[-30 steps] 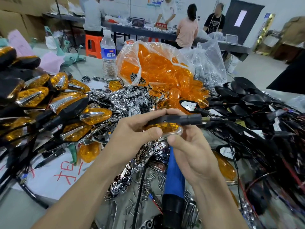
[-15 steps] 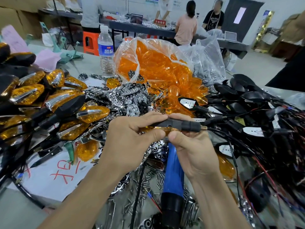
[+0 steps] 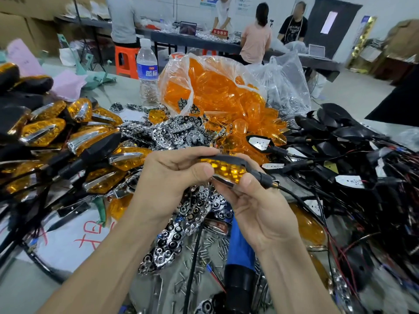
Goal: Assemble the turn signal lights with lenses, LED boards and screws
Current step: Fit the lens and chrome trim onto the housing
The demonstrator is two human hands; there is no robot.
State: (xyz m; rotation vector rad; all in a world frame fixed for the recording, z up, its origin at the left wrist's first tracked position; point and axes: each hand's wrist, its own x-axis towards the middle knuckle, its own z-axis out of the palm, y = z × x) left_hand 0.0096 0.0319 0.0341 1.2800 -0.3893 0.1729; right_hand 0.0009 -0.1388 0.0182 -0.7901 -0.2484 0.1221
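Cluttered table (image 3: pixel 27 288): both hands (image 3: pixel 172 177) pinch one turn signal (image 3: pixel 229 168), long axis nine-to-three, stalk toward three, by the right hand (image 3: pixel 256 207).

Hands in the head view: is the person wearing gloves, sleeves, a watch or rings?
No. Both the left hand and the right hand are bare, with no gloves, rings or watch visible. Both forearms are bare to the bottom edge of the frame, with no sleeve in view. Fingernails look short and unpainted.
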